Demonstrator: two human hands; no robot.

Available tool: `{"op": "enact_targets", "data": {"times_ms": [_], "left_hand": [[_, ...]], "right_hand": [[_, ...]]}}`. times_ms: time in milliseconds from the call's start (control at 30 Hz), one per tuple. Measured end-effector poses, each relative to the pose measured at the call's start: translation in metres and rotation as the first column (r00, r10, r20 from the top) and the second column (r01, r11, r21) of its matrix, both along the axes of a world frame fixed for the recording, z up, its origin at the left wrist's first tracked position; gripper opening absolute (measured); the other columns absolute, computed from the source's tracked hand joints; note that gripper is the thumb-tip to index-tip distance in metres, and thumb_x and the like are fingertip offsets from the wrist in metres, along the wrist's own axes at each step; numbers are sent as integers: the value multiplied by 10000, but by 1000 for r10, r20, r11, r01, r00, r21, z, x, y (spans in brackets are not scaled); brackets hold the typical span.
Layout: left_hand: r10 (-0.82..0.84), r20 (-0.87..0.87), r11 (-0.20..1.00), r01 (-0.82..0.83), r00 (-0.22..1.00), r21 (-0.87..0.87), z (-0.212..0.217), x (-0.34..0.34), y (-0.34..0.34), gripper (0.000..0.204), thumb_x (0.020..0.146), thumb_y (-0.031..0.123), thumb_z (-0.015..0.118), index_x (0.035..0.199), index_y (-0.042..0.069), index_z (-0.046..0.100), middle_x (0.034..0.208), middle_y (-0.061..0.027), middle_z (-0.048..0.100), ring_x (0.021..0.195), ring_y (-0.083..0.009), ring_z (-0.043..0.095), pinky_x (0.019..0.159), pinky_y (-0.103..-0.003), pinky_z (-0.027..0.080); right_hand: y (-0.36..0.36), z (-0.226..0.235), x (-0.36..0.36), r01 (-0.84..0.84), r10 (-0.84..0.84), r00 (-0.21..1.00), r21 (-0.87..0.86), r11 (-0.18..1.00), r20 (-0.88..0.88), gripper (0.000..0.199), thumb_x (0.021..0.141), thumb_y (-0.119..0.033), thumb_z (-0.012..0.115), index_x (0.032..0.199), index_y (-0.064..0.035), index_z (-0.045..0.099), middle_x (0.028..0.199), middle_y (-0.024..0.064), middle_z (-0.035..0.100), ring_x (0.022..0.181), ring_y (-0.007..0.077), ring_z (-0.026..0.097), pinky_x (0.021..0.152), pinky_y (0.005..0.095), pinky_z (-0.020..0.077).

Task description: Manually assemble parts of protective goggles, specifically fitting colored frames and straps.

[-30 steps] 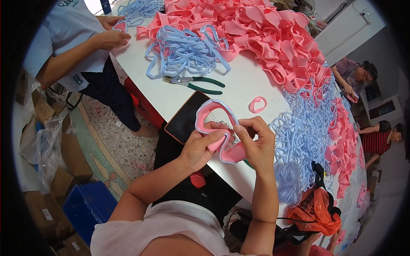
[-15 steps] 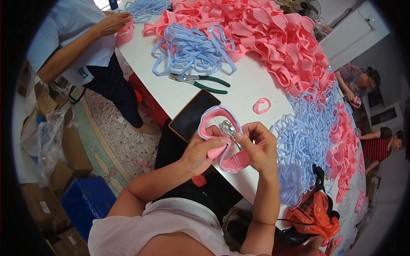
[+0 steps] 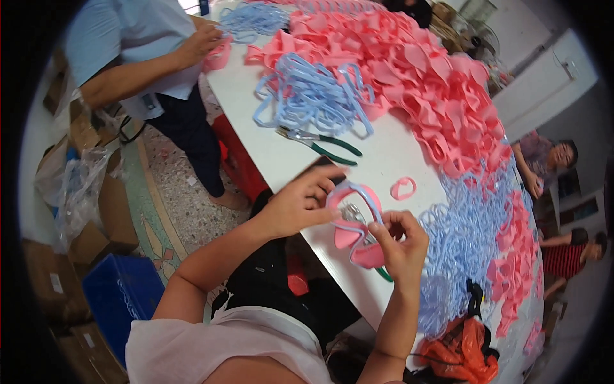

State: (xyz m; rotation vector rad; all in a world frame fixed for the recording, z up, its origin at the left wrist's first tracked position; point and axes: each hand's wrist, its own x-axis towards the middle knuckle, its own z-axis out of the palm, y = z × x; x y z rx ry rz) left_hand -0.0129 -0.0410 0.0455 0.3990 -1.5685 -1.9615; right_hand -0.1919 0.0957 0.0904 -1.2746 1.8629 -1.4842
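Note:
My right hand (image 3: pixel 403 246) pinches a soft pink loop with a pale blue edging (image 3: pixel 369 257) between thumb and fingers. The loop stands tilted above the table's near edge. My left hand (image 3: pixel 300 198) is at its left side, fingers apart and partly curled, thumb tip at the loop's edge. Through the loop shows the metal head of a tool (image 3: pixel 352 214); a green handle end (image 3: pixel 385 274) shows below the loop. Whether this tool lies on the table or is held, I cannot tell. A black phone (image 3: pixel 314 168) is partly hidden behind my left hand.
Green-handled pliers (image 3: pixel 323 143) lie on the white table (image 3: pixel 249 128) beside a heap of blue bands (image 3: pixel 307 96). A large pink pile (image 3: pixel 409 70) and blue strips (image 3: pixel 470 224) stretch along the right. One small pink ring (image 3: pixel 403 188) lies apart. A co-worker (image 3: pixel 137 57) stands at the left.
My left hand has let go of its pinch on the loop and spread its fingers, shifting up over the phone. The right hand keeps its grip. The view has shifted slightly.

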Motion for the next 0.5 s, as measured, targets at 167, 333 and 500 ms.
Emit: {"op": "enact_targets", "data": {"times_ms": [167,333,500], "left_hand": [[-10,14,994,11,1000,-112,0,1,-3,486,886,15,673,1353,68,550,873,31,463,736,-31,477,648,-178,436],[77,-57,997,-77,995,3,1,10,-2,524,872,31,709,1361,8,523,930,20,469,817,-43,520,687,-168,441],[153,-95,988,-149,984,41,-8,3,0,496,900,59,681,1364,37,507,870,23,475,751,-36,510,622,-185,462]], "right_hand": [[10,7,9,41,-35,978,29,999,-208,195,757,-102,773,891,-9,666,785,50,597,657,128,524,638,276,424],[24,4,6,-47,-3,916,-117,992,-400,255,792,-105,756,996,-6,640,921,98,594,766,163,561,689,292,455],[29,-17,1,46,-44,999,-91,995,27,247,824,-103,757,991,32,636,903,68,575,763,121,569,674,252,482]]}}
